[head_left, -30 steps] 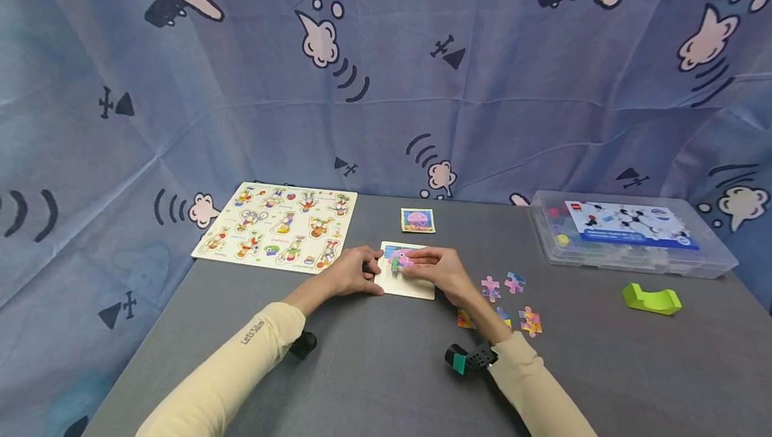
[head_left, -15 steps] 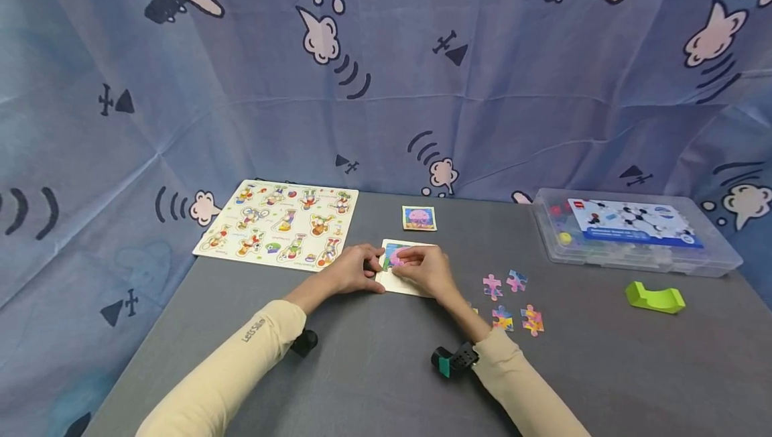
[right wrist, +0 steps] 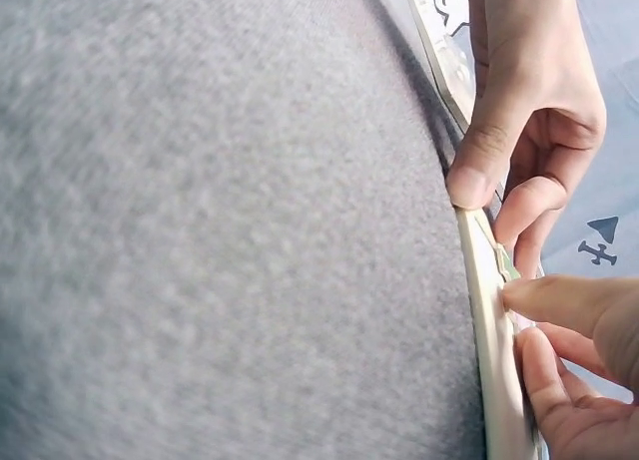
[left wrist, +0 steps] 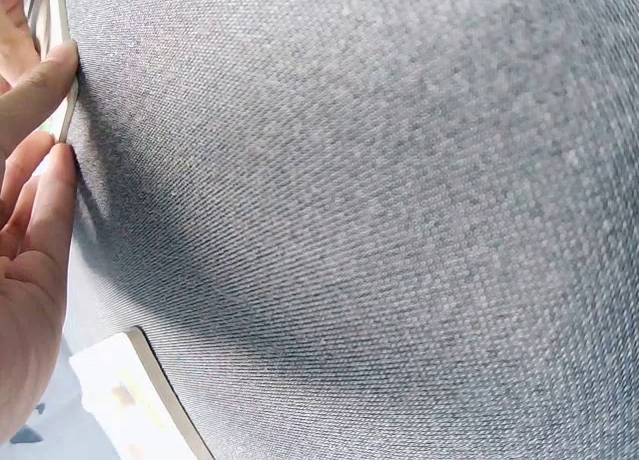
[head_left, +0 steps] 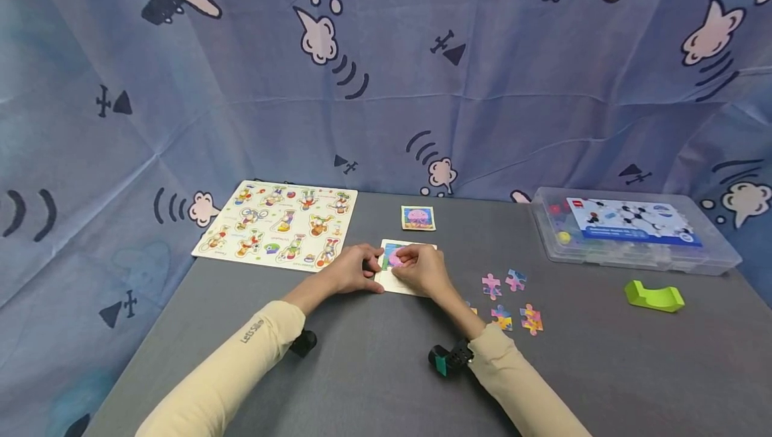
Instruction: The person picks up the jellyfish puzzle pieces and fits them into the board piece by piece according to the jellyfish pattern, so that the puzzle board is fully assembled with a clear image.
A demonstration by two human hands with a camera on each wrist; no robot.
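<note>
A small cream puzzle tray point(head_left: 398, 283) lies on the grey table in the middle of the head view. My left hand point(head_left: 352, 268) grips its left side, thumb at the near corner and fingers along the edge. Over the tray, my right hand point(head_left: 427, 269) pinches a pink, blue and green jigsaw piece point(head_left: 395, 258) at the far left corner; fingers cover part of it. The right wrist view shows the tray's edge point(right wrist: 483, 320) side-on, with the left thumb on its corner and the right fingertips close to the piece.
Several loose jigsaw pieces point(head_left: 491, 286) lie right of the tray, one partly behind the right forearm. A small jellyfish picture card point(head_left: 418, 218) is behind. A large picture board point(head_left: 283, 226) stands left; a clear plastic case point(head_left: 633, 229) and a green curved block point(head_left: 654, 297) are at right.
The right hand has moved slightly left and down with the jigsaw piece, which now sits at the tray's far left corner. The left hand has stayed on the tray.
</note>
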